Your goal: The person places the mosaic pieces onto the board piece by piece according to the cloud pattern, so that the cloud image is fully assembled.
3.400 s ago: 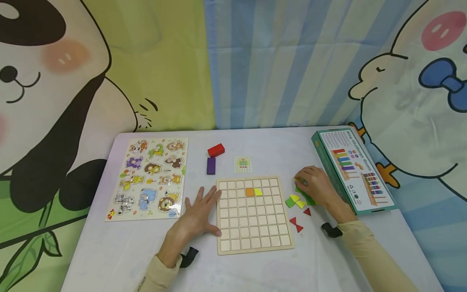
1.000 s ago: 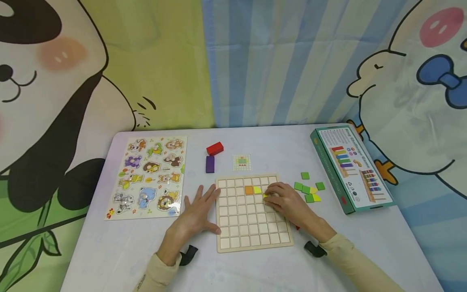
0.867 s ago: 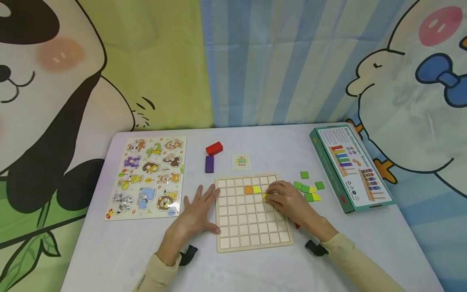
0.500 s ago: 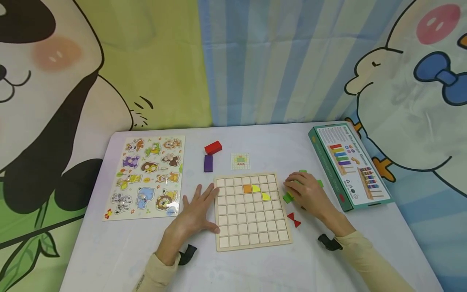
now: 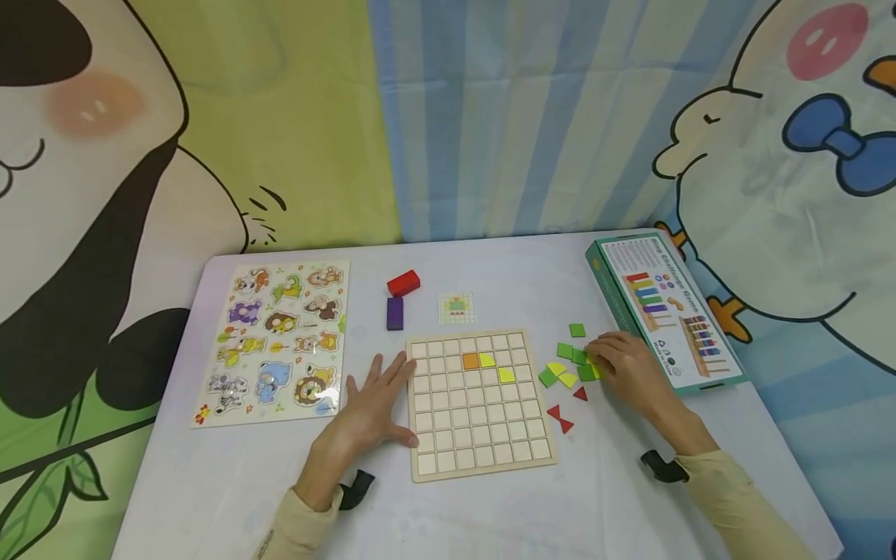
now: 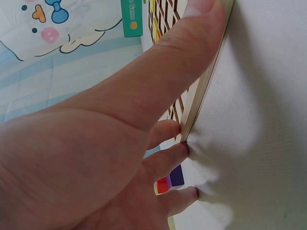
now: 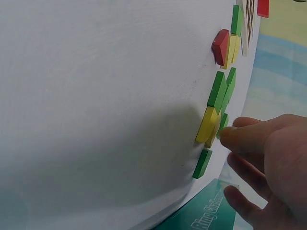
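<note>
A wooden grid board lies on the white table, with an orange tile and two yellow tiles set in its upper cells. My left hand lies flat on the table, its fingers and thumb pressed against the board's left edge. Right of the board, my right hand rests over a scatter of loose green and yellow tiles. Its fingertips touch a small green tile next to a yellow tile. Neither hand grips anything.
Red triangle tiles lie near the board's right edge. A green game box sits at the far right, an animal puzzle at the left. A red block, a purple block and a small pattern card lie behind the board.
My right hand set a second yellow tile on the board, then moved right, back to the loose tiles. The left hand stayed against the board's edge.
</note>
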`<state>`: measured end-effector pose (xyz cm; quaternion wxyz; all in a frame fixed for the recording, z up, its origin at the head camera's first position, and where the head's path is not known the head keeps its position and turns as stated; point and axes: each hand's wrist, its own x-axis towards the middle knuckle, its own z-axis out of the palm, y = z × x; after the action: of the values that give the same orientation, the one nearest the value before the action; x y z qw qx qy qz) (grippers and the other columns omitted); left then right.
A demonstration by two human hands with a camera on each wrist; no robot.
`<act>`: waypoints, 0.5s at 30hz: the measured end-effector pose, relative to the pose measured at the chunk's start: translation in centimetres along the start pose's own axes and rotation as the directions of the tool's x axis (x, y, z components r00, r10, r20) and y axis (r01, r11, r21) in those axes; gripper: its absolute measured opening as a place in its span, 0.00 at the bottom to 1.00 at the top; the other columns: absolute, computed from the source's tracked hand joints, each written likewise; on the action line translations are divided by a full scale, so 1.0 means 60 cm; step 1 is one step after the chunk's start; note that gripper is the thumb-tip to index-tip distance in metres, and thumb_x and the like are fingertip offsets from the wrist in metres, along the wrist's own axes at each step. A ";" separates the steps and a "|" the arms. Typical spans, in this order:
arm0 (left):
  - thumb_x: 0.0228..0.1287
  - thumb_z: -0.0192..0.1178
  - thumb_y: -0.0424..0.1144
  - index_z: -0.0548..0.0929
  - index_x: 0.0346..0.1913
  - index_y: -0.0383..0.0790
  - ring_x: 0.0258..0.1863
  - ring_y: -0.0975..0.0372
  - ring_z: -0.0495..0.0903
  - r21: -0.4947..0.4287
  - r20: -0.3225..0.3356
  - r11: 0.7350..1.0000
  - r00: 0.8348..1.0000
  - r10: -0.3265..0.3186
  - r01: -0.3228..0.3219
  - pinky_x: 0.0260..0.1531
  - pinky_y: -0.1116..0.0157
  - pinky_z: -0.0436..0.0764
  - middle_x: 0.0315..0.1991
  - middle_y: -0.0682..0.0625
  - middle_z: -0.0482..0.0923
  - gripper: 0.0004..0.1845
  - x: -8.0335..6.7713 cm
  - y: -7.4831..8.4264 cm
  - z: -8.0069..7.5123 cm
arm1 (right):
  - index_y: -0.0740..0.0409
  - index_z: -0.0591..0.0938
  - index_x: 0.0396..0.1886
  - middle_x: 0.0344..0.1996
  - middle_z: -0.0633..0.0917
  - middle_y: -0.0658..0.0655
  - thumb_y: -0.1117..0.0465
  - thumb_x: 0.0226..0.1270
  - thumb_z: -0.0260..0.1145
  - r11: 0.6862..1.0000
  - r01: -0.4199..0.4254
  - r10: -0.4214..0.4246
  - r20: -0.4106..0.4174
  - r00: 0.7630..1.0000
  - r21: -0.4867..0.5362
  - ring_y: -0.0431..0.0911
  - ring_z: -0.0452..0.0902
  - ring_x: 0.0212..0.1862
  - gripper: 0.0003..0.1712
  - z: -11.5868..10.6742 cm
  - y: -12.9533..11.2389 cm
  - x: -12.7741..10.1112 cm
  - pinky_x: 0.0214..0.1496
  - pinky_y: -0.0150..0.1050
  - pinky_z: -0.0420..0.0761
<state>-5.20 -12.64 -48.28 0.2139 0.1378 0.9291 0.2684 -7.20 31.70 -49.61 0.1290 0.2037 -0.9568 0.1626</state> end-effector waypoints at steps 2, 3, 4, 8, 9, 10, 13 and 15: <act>0.32 0.86 0.46 0.56 0.81 0.44 0.82 0.40 0.36 -0.001 -0.001 1.000 1.000 0.000 0.000 0.67 0.22 0.36 0.84 0.46 0.45 0.69 0.000 -0.001 0.001 | 0.64 0.89 0.45 0.42 0.90 0.59 0.74 0.55 0.75 1.000 -0.013 0.013 0.027 1.000 -0.001 0.56 0.81 0.52 0.15 0.001 0.004 -0.003 0.59 0.57 0.79; 0.32 0.86 0.46 0.56 0.81 0.44 0.82 0.40 0.36 -0.003 -0.002 1.000 1.000 0.000 0.000 0.67 0.22 0.35 0.84 0.46 0.45 0.69 0.000 -0.001 0.001 | 0.64 0.89 0.45 0.42 0.90 0.59 0.74 0.56 0.75 1.000 -0.020 0.020 0.042 0.999 -0.004 0.57 0.81 0.52 0.15 0.002 0.006 -0.005 0.59 0.57 0.79; 0.32 0.86 0.46 0.56 0.81 0.44 0.82 0.40 0.36 -0.005 -0.001 1.000 1.000 -0.001 0.001 0.67 0.22 0.35 0.84 0.47 0.45 0.69 0.000 -0.001 0.001 | 0.64 0.89 0.45 0.43 0.90 0.60 0.73 0.56 0.75 1.000 -0.027 0.027 0.055 0.998 -0.005 0.57 0.81 0.53 0.15 0.002 0.007 -0.005 0.59 0.57 0.79; 0.32 0.86 0.46 0.56 0.81 0.44 0.82 0.40 0.36 -0.008 -0.004 1.000 1.000 -0.005 0.005 0.67 0.23 0.35 0.84 0.47 0.44 0.69 -0.001 0.000 0.000 | 0.63 0.89 0.46 0.43 0.90 0.59 0.70 0.57 0.76 0.999 -0.047 0.048 0.089 0.995 -0.006 0.57 0.81 0.52 0.15 0.003 0.009 -0.006 0.59 0.58 0.79; 0.32 0.86 0.46 0.56 0.81 0.45 0.82 0.41 0.36 -0.008 -0.004 1.000 1.000 -0.006 0.006 0.67 0.23 0.34 0.84 0.47 0.44 0.69 -0.001 0.000 0.000 | 0.62 0.89 0.46 0.43 0.91 0.58 0.69 0.57 0.76 0.999 -0.051 0.051 0.094 0.994 -0.009 0.56 0.81 0.52 0.15 0.003 0.009 -0.005 0.58 0.57 0.79; 0.32 0.86 0.46 0.56 0.81 0.45 0.82 0.41 0.36 -0.007 -0.007 1.000 1.000 -0.005 0.005 0.67 0.23 0.34 0.84 0.47 0.44 0.69 -0.001 0.000 0.000 | 0.62 0.90 0.46 0.42 0.91 0.58 0.68 0.58 0.76 0.998 -0.054 0.055 0.098 0.994 -0.009 0.55 0.81 0.51 0.15 0.003 0.010 -0.005 0.58 0.57 0.79; 0.32 0.86 0.46 0.57 0.81 0.44 0.82 0.41 0.36 -0.004 -0.011 1.000 1.000 -0.002 0.002 0.67 0.23 0.35 0.84 0.47 0.45 0.68 -0.001 0.000 0.000 | 0.60 0.90 0.44 0.40 0.91 0.56 0.65 0.58 0.77 0.998 -0.053 0.054 0.098 0.994 -0.015 0.54 0.82 0.49 0.13 0.004 0.010 -0.004 0.59 0.56 0.78; 0.32 0.86 0.46 0.57 0.81 0.44 0.82 0.40 0.36 -0.002 -0.012 1.000 1.000 0.000 0.000 0.67 0.22 0.35 0.84 0.47 0.45 0.68 0.000 0.000 0.001 | 0.59 0.90 0.42 0.39 0.91 0.55 0.64 0.58 0.77 0.999 -0.042 0.043 0.089 0.995 -0.019 0.53 0.82 0.48 0.12 0.006 0.011 -0.004 0.59 0.56 0.78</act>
<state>-5.18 -12.63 -48.32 0.2085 0.1360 0.9300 0.2703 -7.34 32.25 -50.16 0.0844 0.1894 -0.9670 0.1478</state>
